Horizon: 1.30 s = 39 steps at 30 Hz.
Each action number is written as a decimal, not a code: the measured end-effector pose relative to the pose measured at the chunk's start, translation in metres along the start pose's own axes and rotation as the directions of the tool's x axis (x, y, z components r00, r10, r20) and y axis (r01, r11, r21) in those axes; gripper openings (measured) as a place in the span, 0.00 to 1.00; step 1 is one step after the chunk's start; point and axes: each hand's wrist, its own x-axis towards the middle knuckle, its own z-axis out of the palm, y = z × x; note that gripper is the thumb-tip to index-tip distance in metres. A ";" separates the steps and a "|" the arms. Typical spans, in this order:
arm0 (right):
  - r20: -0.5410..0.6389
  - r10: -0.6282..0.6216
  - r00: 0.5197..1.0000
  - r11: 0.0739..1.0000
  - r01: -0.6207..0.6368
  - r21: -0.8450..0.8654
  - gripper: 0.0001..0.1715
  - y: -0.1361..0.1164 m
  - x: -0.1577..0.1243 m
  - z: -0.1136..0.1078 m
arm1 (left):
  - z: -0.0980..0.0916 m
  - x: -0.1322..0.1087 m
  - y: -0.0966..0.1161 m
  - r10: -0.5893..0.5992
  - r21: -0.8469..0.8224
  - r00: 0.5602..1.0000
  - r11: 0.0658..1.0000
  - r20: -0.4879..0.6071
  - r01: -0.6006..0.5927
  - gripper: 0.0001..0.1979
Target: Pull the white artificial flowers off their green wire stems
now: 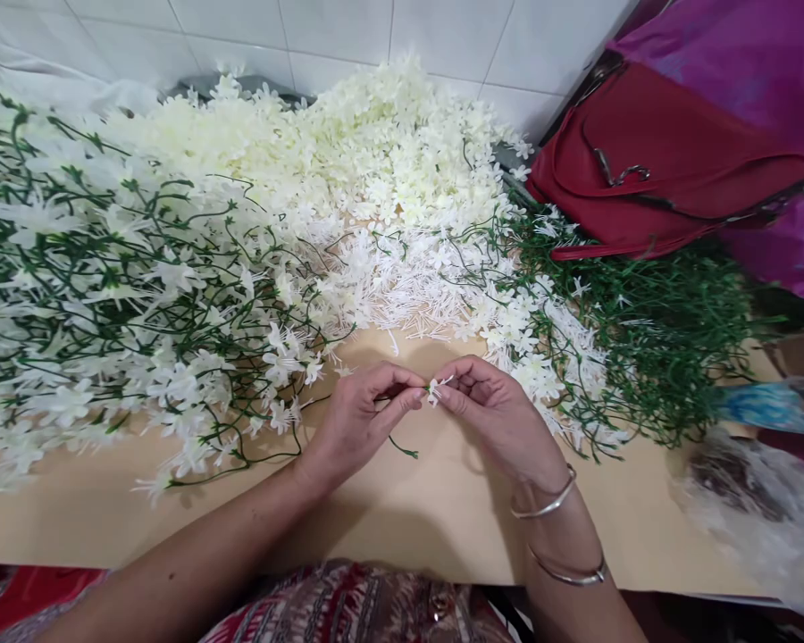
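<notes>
My left hand (pixel 368 415) pinches a green artificial flower stem (pixel 404 449) close to its top, and the stem's lower end hangs below the fingers. Thumb and forefinger of my right hand (pixel 492 411) close on a small white artificial flower (pixel 435 390) at that stem's tip. Both hands meet low over the table, fingertips almost touching. Just beyond them lies a pile of thin white stamen pieces (pixel 415 290). Loose cream petals (pixel 389 134) are heaped behind these. Left of my hands spreads a large pile of white flowers on green stems (pixel 140 286).
Bare green stems (pixel 670 330) are bunched at the right, under a red handbag (pixel 670 161). A purple cloth or bag (pixel 750 54) is behind it. At the right edge lies a clear plastic bag (pixel 770 509). A tiled wall (pixel 348 31) bounds the wooden table (pixel 442 527).
</notes>
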 end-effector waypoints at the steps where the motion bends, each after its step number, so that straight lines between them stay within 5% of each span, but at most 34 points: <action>1: -0.003 0.008 1.000 1.000 -0.008 -0.003 0.15 0.001 0.001 0.001 | 0.000 0.000 0.001 -0.008 0.002 1.000 1.000 0.002 0.008 0.05; 21: 0.179 0.126 0.976 0.991 -0.116 -0.063 0.17 -0.014 0.012 -0.008 | 0.000 -0.001 0.000 0.077 0.041 0.997 0.996 0.025 -0.078 0.03; 39: 0.137 0.086 0.987 0.996 -0.084 -0.018 0.15 -0.007 0.009 -0.008 | 0.002 -0.003 0.002 0.025 0.013 0.999 1.000 0.040 -0.025 0.04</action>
